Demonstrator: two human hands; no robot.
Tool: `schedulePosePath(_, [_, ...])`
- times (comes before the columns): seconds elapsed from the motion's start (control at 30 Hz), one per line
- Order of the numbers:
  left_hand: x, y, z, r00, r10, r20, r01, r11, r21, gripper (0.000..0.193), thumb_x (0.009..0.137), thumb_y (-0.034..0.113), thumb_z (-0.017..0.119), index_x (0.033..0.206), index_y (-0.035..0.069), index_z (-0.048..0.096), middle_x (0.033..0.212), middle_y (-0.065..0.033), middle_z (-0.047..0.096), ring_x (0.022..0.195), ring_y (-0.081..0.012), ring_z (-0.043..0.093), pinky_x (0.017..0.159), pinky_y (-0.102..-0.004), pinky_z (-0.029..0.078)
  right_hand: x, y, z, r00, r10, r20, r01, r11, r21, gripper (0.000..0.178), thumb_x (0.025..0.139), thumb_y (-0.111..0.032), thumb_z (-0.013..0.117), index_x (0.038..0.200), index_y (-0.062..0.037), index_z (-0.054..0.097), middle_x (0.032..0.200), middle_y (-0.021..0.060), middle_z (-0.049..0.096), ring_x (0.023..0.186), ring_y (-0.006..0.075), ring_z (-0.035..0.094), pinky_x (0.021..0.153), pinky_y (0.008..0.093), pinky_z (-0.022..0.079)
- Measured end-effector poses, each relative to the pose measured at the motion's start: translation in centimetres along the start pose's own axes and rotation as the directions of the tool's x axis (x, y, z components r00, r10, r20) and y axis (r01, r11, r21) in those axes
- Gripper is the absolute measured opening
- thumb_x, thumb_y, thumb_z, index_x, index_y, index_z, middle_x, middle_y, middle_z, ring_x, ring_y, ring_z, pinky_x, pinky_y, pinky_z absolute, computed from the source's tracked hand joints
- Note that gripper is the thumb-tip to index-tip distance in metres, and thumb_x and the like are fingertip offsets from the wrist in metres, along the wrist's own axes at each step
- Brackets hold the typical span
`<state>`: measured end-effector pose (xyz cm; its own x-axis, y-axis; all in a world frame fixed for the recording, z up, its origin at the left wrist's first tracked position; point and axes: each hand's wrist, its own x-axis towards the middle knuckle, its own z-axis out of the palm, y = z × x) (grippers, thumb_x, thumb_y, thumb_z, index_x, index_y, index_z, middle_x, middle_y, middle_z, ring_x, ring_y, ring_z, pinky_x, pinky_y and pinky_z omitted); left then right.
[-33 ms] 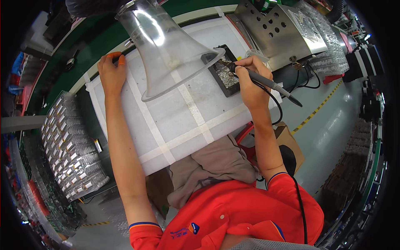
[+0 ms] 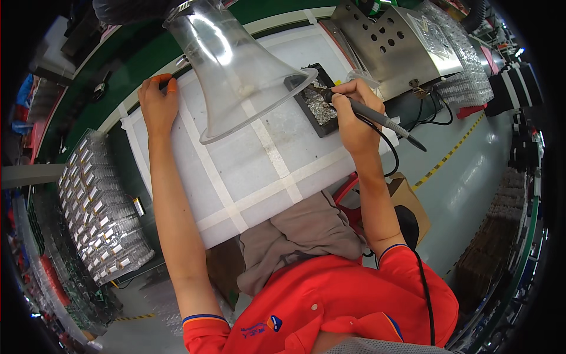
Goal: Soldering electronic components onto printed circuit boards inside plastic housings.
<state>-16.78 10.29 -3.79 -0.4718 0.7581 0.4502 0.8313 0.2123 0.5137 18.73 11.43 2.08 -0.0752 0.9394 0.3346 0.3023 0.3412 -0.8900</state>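
Observation:
My right hand (image 2: 361,121) is closed round the grey handle of a soldering iron (image 2: 377,115). The iron's front end points left, over a black tray (image 2: 323,128) filled with crumpled silvery material, partly behind the rim of a clear funnel-shaped hood (image 2: 236,88). I cannot tell whether the tip touches the filling. At the far left edge of the white work mat (image 2: 236,177), my left hand (image 2: 158,103) has its fingers curled, with orange covers on thumb and forefinger. Something dark shows between those fingertips; what it is I cannot make out.
A metal box with round holes (image 2: 383,41) stands at the far right, beside stacked clear plastic trays (image 2: 463,65). On the left are blister trays (image 2: 103,206) holding small silvery parts. The iron's black cable (image 2: 396,159) loops below my right hand.
My right hand and the soldering iron have shifted very slightly to the left. My left hand is still.

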Motion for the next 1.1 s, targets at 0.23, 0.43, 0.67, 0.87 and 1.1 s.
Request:
schedulePosePath(0.23, [-0.2, 0.4, -0.2, 1.000, -0.008, 0.006, 0.008, 1.000, 0.014, 0.021, 0.084, 0.014, 0.062, 0.097, 0.000, 0.070, 0.107, -0.0137, 0.063, 0.106, -0.0313, 0.052, 0.098, -0.0373, 0.041, -0.2, 0.0, 0.2, 1.000, 0.015, -0.002, -0.015, 0.999, -0.035, 0.007, 0.079, 0.001, 0.058, 0.082, 0.0057, 0.060, 0.067, 0.0079, 0.062, 0.062, 0.0085, 0.057, 0.059, 0.0225, 0.044])
schedulePosePath(0.43, [-0.3, 0.7, -0.3, 1.000, -0.020, 0.008, 0.020, 1.000, 0.021, 0.021, 0.085, 0.014, 0.062, 0.097, 0.000, 0.070, 0.108, -0.0137, 0.062, 0.107, -0.0308, 0.051, 0.098, -0.0373, 0.041, 0.0, 0.0, 0.3, 1.000, 0.022, 0.007, -0.022, 0.999, -0.033, 0.007, 0.078, 0.000, 0.058, 0.082, 0.0059, 0.060, 0.067, 0.0083, 0.062, 0.062, 0.0091, 0.057, 0.059, 0.0227, 0.044])
schedulePosePath(0.67, [-0.1, 0.1, 0.0, 1.000, 0.004, -0.011, -0.003, 0.998, 0.058, 0.023, 0.085, 0.017, 0.061, 0.101, 0.002, 0.071, 0.108, -0.0146, 0.062, 0.107, -0.0317, 0.054, 0.098, -0.0384, 0.041, 0.2, 0.0, 0.3, 1.000, 0.031, -0.003, -0.031, 0.999, -0.012, 0.006, 0.078, 0.000, 0.058, 0.080, 0.0050, 0.060, 0.063, 0.0050, 0.059, 0.059, 0.0060, 0.052, 0.056, 0.0214, 0.039])
schedulePosePath(0.87, [-0.2, 0.2, -0.3, 1.000, 0.012, 0.019, -0.013, 1.000, 0.019, 0.023, 0.086, 0.017, 0.061, 0.100, 0.002, 0.070, 0.110, -0.0147, 0.062, 0.108, -0.0318, 0.053, 0.099, -0.0383, 0.041, 1.2, -0.3, -0.4, 0.994, 0.097, 0.043, -0.097, 0.995, -0.008, 0.007, 0.078, -0.003, 0.057, 0.081, 0.0029, 0.061, 0.063, 0.0021, 0.056, 0.056, 0.0053, 0.048, 0.053, 0.0211, 0.038])
schedulePosePath(1.1, [-0.4, 0.3, -0.2, 0.999, 0.026, -0.019, -0.026, 0.999, -0.020, 0.021, 0.083, 0.014, 0.062, 0.096, 0.000, 0.070, 0.106, -0.0140, 0.063, 0.104, -0.0312, 0.052, 0.097, -0.0373, 0.041, 1.4, -0.6, -1.2, 0.987, 0.148, 0.056, -0.155, 0.977, 0.148, 0.007, 0.080, -0.004, 0.057, 0.081, -0.0001, 0.062, 0.066, -0.0011, 0.055, 0.054, 0.0032, 0.046, 0.049, 0.0181, 0.035])
